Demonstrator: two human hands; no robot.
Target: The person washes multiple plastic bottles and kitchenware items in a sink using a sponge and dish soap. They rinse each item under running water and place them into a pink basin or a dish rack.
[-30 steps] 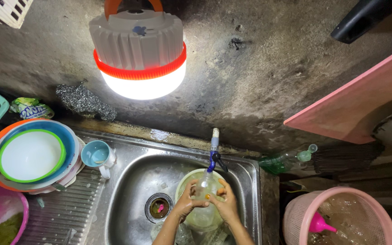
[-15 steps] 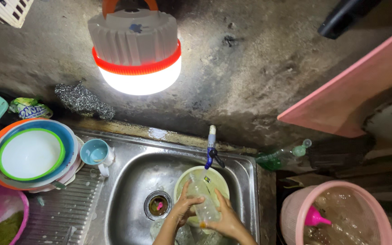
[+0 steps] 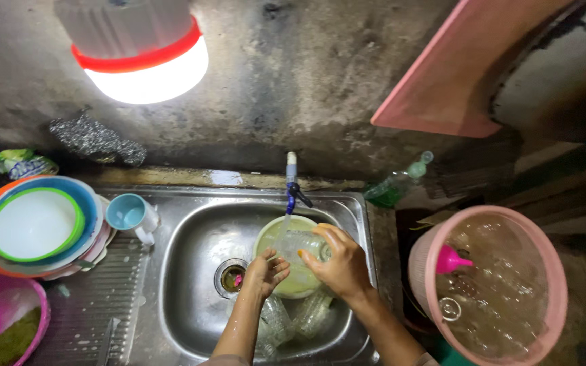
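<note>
Over the steel sink (image 3: 191, 298), my right hand (image 3: 339, 266) grips a clear glass (image 3: 301, 245) and holds it under the thin stream from the blue-handled tap (image 3: 293, 186). My left hand (image 3: 264, 273) is beside the glass with fingers spread, wet, holding nothing. Beneath both hands lies a pale green bowl (image 3: 281, 234). More clear glasses (image 3: 306, 315) lie on the sink bottom near the drain (image 3: 232, 278).
A stack of plates (image 3: 32, 227) and a light blue mug (image 3: 130, 215) sit on the left drainboard, with a magenta bowl (image 3: 5, 322) below. A pink bucket (image 3: 490, 285) of water with a pink funnel stands right. A green bottle (image 3: 395, 186) and lit lamp (image 3: 140, 51) are behind.
My right hand has lifted the glass up under the tap stream. My left hand has come off the glass and spread its fingers. The camera has moved closer and to the right.
</note>
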